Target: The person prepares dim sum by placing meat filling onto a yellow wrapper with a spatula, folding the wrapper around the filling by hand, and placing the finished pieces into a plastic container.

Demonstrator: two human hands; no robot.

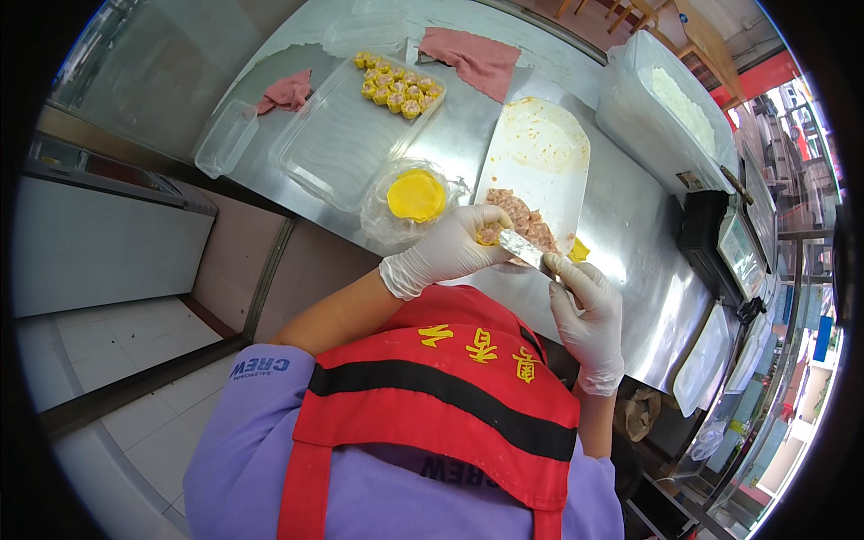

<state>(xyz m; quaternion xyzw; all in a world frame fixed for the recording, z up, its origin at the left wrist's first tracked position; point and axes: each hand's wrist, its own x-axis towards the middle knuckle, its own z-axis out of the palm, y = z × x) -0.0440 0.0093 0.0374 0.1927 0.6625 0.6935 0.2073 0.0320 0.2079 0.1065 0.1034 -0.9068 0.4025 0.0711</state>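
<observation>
1. The half-filled yellow dumpling (489,236) sits cupped in the gloved left hand (450,247), just above the near end of the white cutting board (540,148); the fingers curl closed around the wrapper so that it forms an open cup.
2. The gloved right hand (589,310) grips a flat metal spatula (522,247), fingers clamped on its handle, blade laid across the dumpling's mouth, likely to press the filling in.
3. The pile of pink minced filling (522,218) lies on the board touching the work, within easy reach of the blade.
4. A stack of round yellow wrappers (416,195) rests in clear plastic wrap just left of the board.
5. The clear plastic tray (333,148) holds finished yellow dumplings (399,87) in tidy rows at its far end; the rest is bare.
</observation>
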